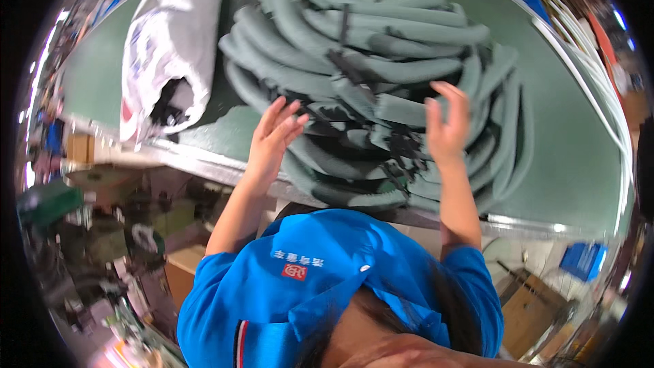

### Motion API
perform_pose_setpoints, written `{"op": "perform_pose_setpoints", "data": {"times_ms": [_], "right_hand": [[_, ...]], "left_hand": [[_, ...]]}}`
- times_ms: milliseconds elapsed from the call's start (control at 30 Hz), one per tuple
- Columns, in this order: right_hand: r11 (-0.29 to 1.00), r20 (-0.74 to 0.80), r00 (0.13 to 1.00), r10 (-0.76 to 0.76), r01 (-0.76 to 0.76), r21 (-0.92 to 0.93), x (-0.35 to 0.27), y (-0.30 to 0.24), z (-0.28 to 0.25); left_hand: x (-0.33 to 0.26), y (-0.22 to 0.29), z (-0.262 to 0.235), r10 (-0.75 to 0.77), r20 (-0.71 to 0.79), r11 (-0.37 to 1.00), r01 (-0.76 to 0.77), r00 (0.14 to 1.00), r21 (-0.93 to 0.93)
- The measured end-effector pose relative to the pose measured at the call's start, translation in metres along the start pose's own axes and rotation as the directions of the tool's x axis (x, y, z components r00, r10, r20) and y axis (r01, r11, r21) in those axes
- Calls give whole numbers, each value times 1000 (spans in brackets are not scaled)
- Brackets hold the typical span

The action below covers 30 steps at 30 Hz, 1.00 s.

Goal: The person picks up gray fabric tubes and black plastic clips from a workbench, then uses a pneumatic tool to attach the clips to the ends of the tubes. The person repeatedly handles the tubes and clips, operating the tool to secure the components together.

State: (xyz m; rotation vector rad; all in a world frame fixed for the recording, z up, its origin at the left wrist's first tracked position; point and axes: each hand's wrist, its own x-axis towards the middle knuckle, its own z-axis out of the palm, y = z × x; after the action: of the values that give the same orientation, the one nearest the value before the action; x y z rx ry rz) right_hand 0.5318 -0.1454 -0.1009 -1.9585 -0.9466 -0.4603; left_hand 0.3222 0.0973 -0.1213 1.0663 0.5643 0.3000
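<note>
A large heap of grey-green foam-like tubes point(422, 24) lies coiled on the green tabletop in front of me. Black strips or pieces point(403, 146) show among the tubes near the middle; their exact kind is unclear. At the heap's near left side is my left hand point(271, 138), fingers apart and nothing visible in them. My right hand point(449, 126) is over the heap's right part, beside a cut tube end point(407, 109). Its thumb and fingers are apart, slightly bent and a little blurred, with nothing seen between them.
A white sack point(194, 10) with black pieces in its mouth lies left of the heap on the green table point(569, 163). White cables or thin tubes point(599, 88) run along the right edge. A blue bin point(583, 261) and cardboard point(535, 310) sit below at right.
</note>
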Motion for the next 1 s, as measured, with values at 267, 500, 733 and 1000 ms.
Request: {"op": "perform_pose_setpoints", "data": {"times_ms": [267, 500, 733, 1000], "right_hand": [[994, -15, 999, -42, 40, -99, -95, -35, 16], [939, 225, 936, -272, 207, 273, -123, -153, 98], [765, 432, 732, -527, 187, 616, -149, -330, 243], [347, 309, 274, -911, 105, 932, -264, -592, 452]], "left_hand": [[-112, -43, -73, -301, -198, 936, 250, 933, -249], [-169, -36, -149, -77, -84, 993, 70, 993, -90], [-285, -39, -286, -11, -389, 989, -48, 921, -142], [-474, -57, -350, -12, -846, 907, -351, 533, -234]]}}
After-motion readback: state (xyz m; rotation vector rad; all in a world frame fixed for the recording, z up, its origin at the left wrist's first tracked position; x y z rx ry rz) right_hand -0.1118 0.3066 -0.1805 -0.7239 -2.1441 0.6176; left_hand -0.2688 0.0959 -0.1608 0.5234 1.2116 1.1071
